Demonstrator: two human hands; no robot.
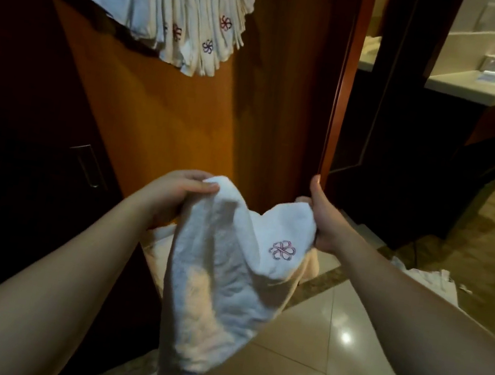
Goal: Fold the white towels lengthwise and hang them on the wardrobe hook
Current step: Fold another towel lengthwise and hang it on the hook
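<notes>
From the head camera you look down at your two bare arms reaching forward, with a white towel [220, 267] stretched between your hands in front of the wooden wardrobe panel [185, 119]. Your left hand [174, 190] pinches the towel's upper left corner, thumb laid over the cloth and fingers curled beneath it. Your right hand [318, 221] grips the upper right corner with its fingers wrapped in the fabric, while the thumb stands up free of it. The towel sags in a dip between the two hands and hangs down in loose folds toward the tiled floor [344, 348]; a pink embroidered flower [282, 250] shows on the side nearer your right hand. Up on the wardrobe, at the top left, a thick bunch of hung towels [171, 6] fans downward, several showing the same flower mark; the hook itself is out of sight. Low behind the held towel lies more pale cloth [163, 239]. To the right, a light countertop [483, 85] carries some small items too blurred to name.
</notes>
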